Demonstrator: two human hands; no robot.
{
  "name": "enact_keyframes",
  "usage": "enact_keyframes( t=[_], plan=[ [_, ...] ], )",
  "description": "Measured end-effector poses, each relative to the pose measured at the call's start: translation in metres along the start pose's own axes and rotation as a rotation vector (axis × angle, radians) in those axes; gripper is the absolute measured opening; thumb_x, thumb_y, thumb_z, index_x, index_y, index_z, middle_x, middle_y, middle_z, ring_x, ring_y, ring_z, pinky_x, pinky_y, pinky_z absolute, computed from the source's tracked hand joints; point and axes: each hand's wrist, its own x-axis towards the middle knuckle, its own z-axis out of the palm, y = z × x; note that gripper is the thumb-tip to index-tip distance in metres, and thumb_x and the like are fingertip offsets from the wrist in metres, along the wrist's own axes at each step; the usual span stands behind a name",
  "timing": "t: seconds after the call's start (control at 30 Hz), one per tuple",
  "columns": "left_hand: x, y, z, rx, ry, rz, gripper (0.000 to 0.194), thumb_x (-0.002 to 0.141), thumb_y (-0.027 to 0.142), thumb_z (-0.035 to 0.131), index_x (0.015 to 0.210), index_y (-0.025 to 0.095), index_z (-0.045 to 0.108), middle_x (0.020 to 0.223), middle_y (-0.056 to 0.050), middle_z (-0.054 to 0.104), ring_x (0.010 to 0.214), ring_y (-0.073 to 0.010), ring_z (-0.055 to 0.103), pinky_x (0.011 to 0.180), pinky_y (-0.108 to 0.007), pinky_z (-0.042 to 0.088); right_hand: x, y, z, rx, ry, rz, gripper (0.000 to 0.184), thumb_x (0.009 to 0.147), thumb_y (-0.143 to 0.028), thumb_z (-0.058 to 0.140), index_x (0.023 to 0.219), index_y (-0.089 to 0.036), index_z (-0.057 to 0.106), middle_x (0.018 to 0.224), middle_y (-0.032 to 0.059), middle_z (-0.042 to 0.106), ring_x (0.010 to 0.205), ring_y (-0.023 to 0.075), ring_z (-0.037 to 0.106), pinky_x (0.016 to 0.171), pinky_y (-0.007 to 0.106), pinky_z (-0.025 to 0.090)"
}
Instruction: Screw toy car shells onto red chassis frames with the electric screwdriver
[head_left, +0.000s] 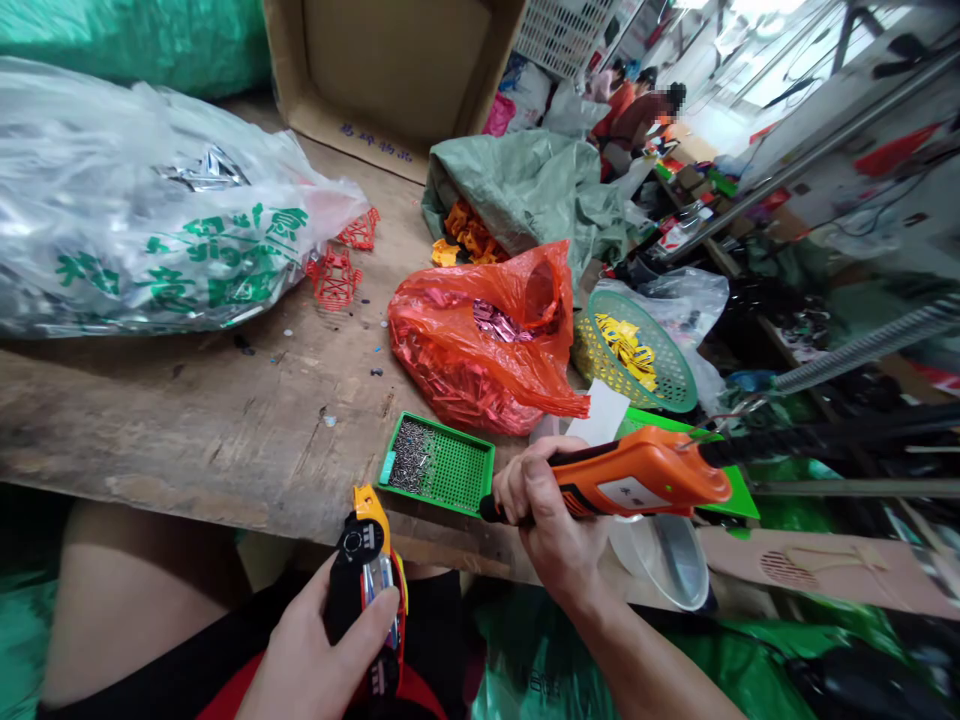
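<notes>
Below the table's front edge, my left hand (330,635) is closed around a toy car (379,580) with yellow, black and silver parts; its black wheel side faces up. My right hand (555,510) grips an orange electric screwdriver (637,472) near its black front end, and the tool lies almost level, tip to the left. That tip is close to the right end of a green perforated tray (465,462). Small metal screws (412,455) fill the tray's left part. The screwdriver and the car are apart.
Behind the tray sits a red plastic bag (465,370) of shiny pieces. A green basket (679,375) holds yellow parts. A large clear bag (150,220) and an open cardboard box (397,80) stand farther back. A clear plastic tub (675,560) is beside my right wrist. People work in the background.
</notes>
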Motion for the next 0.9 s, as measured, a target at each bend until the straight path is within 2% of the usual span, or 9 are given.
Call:
enact_keyframes(
  t=[0.47,0.77,0.9],
  plan=[
    [0.001,0.0,-0.001,0.015,-0.006,-0.006,0.047,0.072,0.062,0.067,0.093,0.02,0.071,0.09,-0.007,0.081,0.091,-0.0323,0.074,0.084,-0.038,0.059,0.001,0.003,-0.003,0.006,-0.002,-0.002,0.021,0.095,-0.03,0.072,0.088,-0.022,0.054,0.051,-0.0117,0.047,0.039,0.0072,0.046,0.041,0.019,0.043],
    [0.0,0.002,0.0,0.014,0.003,0.036,0.04,0.073,0.06,0.066,0.086,0.022,0.071,0.082,-0.004,0.078,0.086,-0.0294,0.073,0.082,-0.035,0.057,0.003,-0.018,0.001,0.05,-0.01,-0.035,0.02,0.094,-0.03,0.074,0.084,-0.023,0.057,0.051,-0.011,0.046,0.04,0.0067,0.043,0.043,0.02,0.043],
    [0.001,0.001,0.0,0.0,-0.01,0.041,0.04,0.074,0.059,0.065,0.085,0.021,0.071,0.081,-0.004,0.078,0.084,-0.0291,0.073,0.078,-0.035,0.057,0.001,-0.029,0.005,0.056,-0.061,-0.067,0.016,0.095,-0.028,0.071,0.084,-0.023,0.06,0.05,-0.0108,0.046,0.039,0.0066,0.04,0.044,0.02,0.043]
  ],
)
